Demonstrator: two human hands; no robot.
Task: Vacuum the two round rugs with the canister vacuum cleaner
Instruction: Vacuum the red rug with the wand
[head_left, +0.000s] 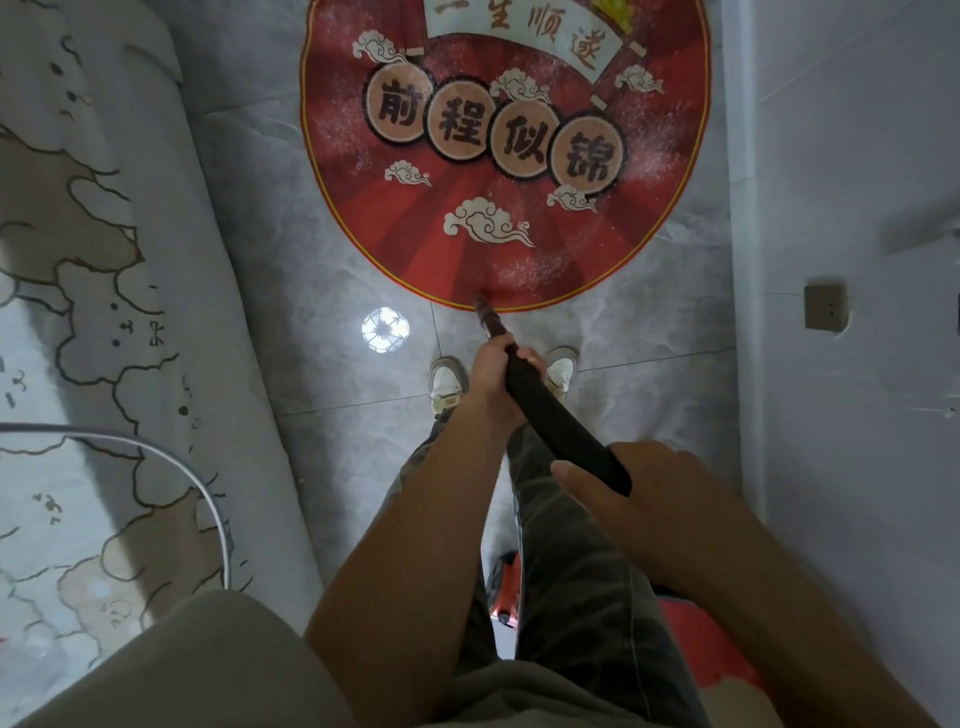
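Right hand (649, 488) holds the wand's (556, 415) far end, left hand (493, 369) grips nearer the rug (498, 156), steering; tip touches its edge. Red canister (506, 587), probably, trails farthest from it.

Home bedroom: printed-sheet bed (88, 270), tiled floor (322, 431), wall socket (824, 307), round red rug (415, 239).

Left hand (493, 370), right hand (641, 486) grip wand (550, 418) touching rug (410, 244).
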